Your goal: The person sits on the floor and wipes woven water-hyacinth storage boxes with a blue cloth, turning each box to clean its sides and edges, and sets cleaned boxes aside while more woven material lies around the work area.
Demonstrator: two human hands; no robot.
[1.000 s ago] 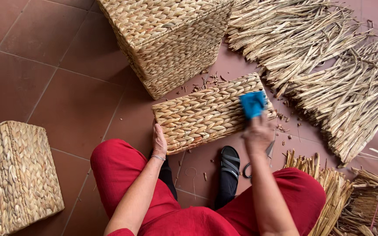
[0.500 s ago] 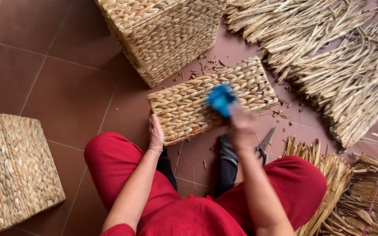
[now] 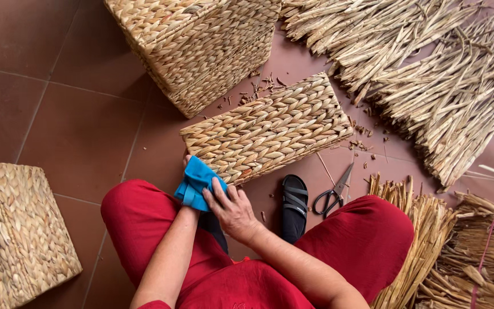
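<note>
Both of our hands meet over a blue cloth [image 3: 194, 184], low and left of centre in the head view. Our right hand [image 3: 234, 210] lies on top of it, fingers spread and pressing down on the fabric at about ten o'clock from the wrist. Our left hand [image 3: 187, 201] is almost wholly hidden under the cloth; it seems wrapped in it, but we cannot tell how its fingers are set.

The cloth is soft and crumpled, bunched into a rough wedge whose peak points to twelve o'clock, and it touches the near edge of a woven panel [image 3: 269, 129]. That panel is flat and rectangular, plaited from thick pale-gold fibre in fat braided rows. Its long axis runs from eight o'clock to two o'clock, so the far end sits higher and to the right.

At twelve o'clock from the panel stands a large woven basket [image 3: 201, 46] of the same chunky weave, boxy and tilted. At nine o'clock, well apart, is a second woven box [image 3: 15, 229].

At four o'clock from our hands a black sandal [image 3: 295, 206] rests on the terracotta floor tiles [image 3: 75, 131], with black-handled scissors [image 3: 333, 193] just beside it, blades aimed at one o'clock. Dry reed stalks [image 3: 430, 80] lie heaped from one to three o'clock, and bundled straw [image 3: 458, 252] sits at four o'clock. Our red trousers [image 3: 367, 240] frame the bottom.
</note>
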